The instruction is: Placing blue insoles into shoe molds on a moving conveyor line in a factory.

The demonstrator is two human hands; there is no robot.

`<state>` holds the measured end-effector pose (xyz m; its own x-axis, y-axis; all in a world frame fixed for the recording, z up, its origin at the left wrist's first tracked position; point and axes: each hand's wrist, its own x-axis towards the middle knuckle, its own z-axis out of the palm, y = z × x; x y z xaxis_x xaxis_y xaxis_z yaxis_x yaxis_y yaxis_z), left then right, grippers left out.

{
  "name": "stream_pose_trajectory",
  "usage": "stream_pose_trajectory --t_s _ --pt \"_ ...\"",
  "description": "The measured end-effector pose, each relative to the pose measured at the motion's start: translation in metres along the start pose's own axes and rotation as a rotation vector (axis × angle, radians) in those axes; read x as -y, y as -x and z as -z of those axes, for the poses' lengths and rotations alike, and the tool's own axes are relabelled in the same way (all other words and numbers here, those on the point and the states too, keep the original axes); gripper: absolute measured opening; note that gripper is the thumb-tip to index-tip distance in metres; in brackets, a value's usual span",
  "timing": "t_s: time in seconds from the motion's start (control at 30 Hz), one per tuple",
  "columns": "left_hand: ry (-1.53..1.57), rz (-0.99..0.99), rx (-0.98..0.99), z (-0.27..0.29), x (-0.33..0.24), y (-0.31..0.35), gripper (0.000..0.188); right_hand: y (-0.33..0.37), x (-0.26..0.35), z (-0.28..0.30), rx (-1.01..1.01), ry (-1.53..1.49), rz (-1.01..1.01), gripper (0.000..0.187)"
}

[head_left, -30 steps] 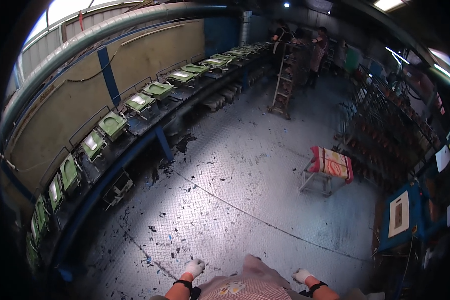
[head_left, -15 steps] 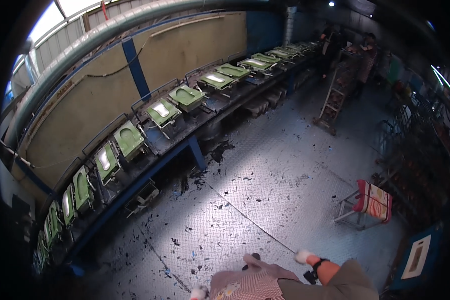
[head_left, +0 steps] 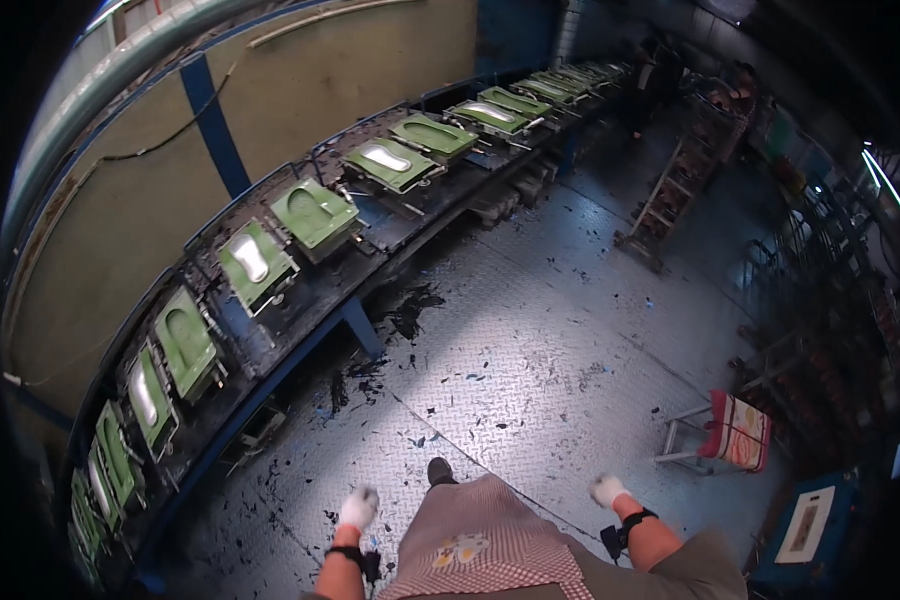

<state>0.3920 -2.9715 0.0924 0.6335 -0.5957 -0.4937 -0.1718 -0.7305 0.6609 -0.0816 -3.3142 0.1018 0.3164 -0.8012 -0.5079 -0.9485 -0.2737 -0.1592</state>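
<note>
My left hand (head_left: 359, 508), in a white glove, hangs over the floor left of my checked apron (head_left: 485, 520). Its fingers are curled in, and nothing shows in them. On the other side of the apron, my right hand (head_left: 607, 490) is also gloved in white and loosely closed, with no object visible. Both hands are apart from everything around them. Each wrist has a black strap with a small dark device. One dark shoe (head_left: 439, 470) sticks out ahead of the apron.
A long bench (head_left: 315, 325) along the left wall carries a row of green moulds (head_left: 315, 212), some with shiny sole-shaped plates. At right stands a stool (head_left: 735, 430) with a red patterned cover. Farther off are a wheeled rack (head_left: 670, 195) and people. Dark scraps litter the metal floor (head_left: 530, 350).
My left hand has swung forward into fuller view, and a shoe has come out ahead. The bench and moulds look nearer as I move forward. My right hand stays at my side.
</note>
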Motion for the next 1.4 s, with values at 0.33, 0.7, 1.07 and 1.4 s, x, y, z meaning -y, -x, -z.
stream_pose_trajectory --t_s 0.33,0.7,1.07,1.4 --pt "-0.221 -1.279 -0.109 0.118 -0.473 -0.108 0.024 0.067 0.051 0.024 0.174 -0.508 -0.475 0.026" --pt "-0.339 -2.078 0.169 0.087 -0.709 -0.051 0.030 -0.124 -0.003 0.095 0.032 -0.871 -0.457 0.018" --pt "1.627 -0.490 1.199 0.098 -0.817 0.004 0.053 -0.256 -0.053 0.276 -0.203 -1.064 -0.413 0.019" --pt "0.514 -2.016 0.532 0.090 -0.884 -0.115 0.021 -0.248 -0.049 0.192 0.041 -0.943 -0.667 0.015"
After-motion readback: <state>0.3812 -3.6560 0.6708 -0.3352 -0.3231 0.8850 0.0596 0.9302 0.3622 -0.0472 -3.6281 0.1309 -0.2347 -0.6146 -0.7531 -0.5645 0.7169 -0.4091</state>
